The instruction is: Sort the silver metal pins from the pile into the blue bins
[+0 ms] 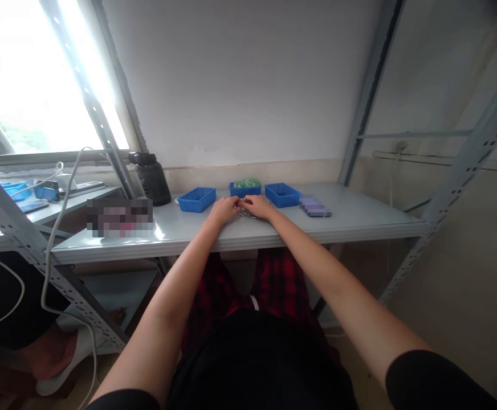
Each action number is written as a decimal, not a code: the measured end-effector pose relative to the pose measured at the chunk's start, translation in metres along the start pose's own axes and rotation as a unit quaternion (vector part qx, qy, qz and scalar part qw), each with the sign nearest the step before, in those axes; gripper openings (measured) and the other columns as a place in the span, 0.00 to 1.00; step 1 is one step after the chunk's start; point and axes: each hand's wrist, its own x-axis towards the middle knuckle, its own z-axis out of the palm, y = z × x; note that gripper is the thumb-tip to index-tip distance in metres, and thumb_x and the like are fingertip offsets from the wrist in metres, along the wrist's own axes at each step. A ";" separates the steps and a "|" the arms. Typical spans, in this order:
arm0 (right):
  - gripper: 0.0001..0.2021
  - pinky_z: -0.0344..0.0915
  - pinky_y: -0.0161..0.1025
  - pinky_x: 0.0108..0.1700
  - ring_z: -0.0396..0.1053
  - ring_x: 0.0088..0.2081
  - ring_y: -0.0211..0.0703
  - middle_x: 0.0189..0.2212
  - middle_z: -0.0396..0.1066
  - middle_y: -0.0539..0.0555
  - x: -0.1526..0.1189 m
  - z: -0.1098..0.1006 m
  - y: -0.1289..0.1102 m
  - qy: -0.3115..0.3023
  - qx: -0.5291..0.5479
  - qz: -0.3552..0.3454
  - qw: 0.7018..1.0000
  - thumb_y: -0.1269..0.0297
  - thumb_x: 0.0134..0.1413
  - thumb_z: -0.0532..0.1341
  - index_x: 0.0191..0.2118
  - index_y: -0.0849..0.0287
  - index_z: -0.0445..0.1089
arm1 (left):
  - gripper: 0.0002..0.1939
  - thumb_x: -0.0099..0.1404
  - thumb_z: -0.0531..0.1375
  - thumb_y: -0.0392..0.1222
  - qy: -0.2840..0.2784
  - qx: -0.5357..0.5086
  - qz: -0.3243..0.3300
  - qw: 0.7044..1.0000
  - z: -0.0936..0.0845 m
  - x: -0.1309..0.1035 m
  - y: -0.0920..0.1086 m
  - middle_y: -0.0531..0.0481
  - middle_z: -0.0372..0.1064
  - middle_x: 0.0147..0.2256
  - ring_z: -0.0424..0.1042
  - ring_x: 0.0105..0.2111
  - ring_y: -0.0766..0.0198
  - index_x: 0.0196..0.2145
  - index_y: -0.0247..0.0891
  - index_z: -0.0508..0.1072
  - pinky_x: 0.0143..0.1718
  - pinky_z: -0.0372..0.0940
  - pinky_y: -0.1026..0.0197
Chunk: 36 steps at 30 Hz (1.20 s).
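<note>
The fingers (236, 201) of the left hand (225, 211) and those of the right hand (261, 205) are curled inward and meet, tip to tip, just above the worktop; whether they pinch anything cannot be told, since the contact is too small and partly covered. Nearest the camera are the black shirt (257, 364) and, under the worktop's edge, red-and-black plaid trousers (280, 279). At lower left, beyond an upright of the metal frame, shows another person's foot in a white shoe (66, 370). The grey worktop (359, 219) spans the frame, and on it small shiny metallic pieces (249, 214) lie loosely under and between the two hands, near the front edge. To the right rests a phone (316, 207), its surface blurred out; well to the left, a pixelated patch hides some item. Behind the hands stand three blue trays: the left tray (190, 204), the right tray (286, 201), and between them, slightly farther back, the middle tray (243, 194), holding green material (248, 183). A dark bottle (157, 181) stands upright beyond the left tray, before the pale wall (240, 85).
</note>
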 end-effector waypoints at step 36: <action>0.15 0.57 0.30 0.22 0.64 0.26 0.33 0.28 0.69 0.51 0.004 -0.005 -0.007 -0.027 0.375 0.159 0.913 0.52 0.59 0.57 0.34 0.60 0.71 | 0.11 0.65 0.53 0.42 0.080 -0.058 0.023 0.995 0.003 0.003 -0.003 0.46 0.74 0.39 0.71 0.36 0.60 0.40 0.38 0.73 0.36 0.61 0.61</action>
